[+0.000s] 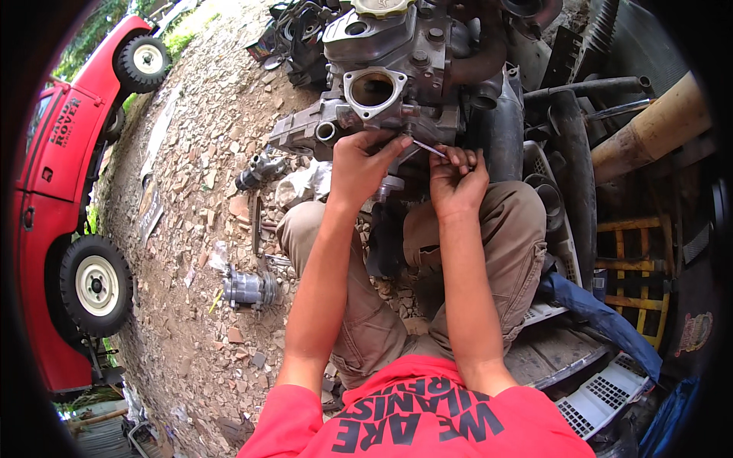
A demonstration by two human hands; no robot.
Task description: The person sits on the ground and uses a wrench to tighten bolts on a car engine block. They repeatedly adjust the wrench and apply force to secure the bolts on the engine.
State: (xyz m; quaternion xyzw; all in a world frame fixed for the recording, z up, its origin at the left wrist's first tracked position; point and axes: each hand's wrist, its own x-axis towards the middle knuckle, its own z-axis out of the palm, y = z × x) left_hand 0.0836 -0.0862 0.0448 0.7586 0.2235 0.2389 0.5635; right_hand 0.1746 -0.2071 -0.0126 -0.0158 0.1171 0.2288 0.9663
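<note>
A greasy metal engine (pixel 426 61) stands in front of me, with a triangular flanged opening (pixel 398 90) on its face. My left hand (pixel 362 164) is at the lower part of the engine, below that opening, fingers bent and thumb and forefinger at the end of a thin metal tool (pixel 427 146); whether they grip it or a small part there is unclear. My right hand (pixel 456 177) is closed round the other end of this tool, which slants down to the right. A silver round fitting (pixel 388 186) hangs below the engine, between my hands.
A silver compressor (pixel 244 290) and a pipe fitting (pixel 252 174) lie on the gravel (pixel 191 229) at left. A red vehicle (pixel 53 175) stands beyond. Black pipes (pixel 573 175), a bamboo pole (pixel 641 137), a yellow crate (pixel 634 267) and white grilles (pixel 603 389) crowd the right.
</note>
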